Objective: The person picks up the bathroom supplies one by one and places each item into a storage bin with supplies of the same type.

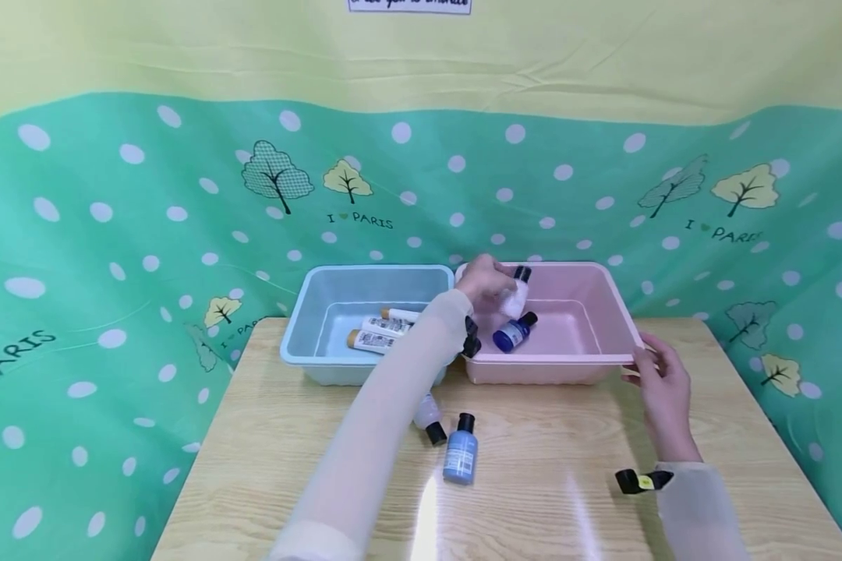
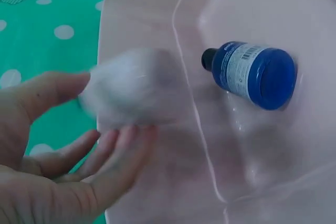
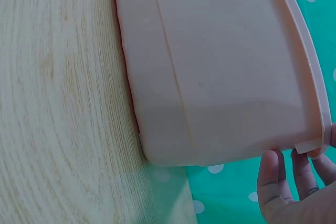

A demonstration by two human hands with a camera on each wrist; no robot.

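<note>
My left hand (image 1: 487,280) is over the left part of a pink plastic bin (image 1: 550,359). A white bottle with a black cap (image 1: 514,301) is tilted beside its fingers. In the left wrist view this bottle (image 2: 139,87) is blurred, between spread thumb and fingers that look loose around it. A dark blue bottle (image 1: 511,333) lies in the same bin. My right hand (image 1: 663,386) holds the bin's front right corner, thumb on top and fingers beneath the rim, as the right wrist view shows the hand (image 3: 302,192) there too.
Left of the pink bin stands a light blue bin (image 1: 365,361) with several white tubes (image 1: 373,341). In front, on the wooden table (image 1: 533,483), are a light blue bottle (image 1: 460,456) and a pale bottle (image 1: 428,411) partly behind the left sleeve. A green dotted cloth (image 1: 421,187) hangs behind.
</note>
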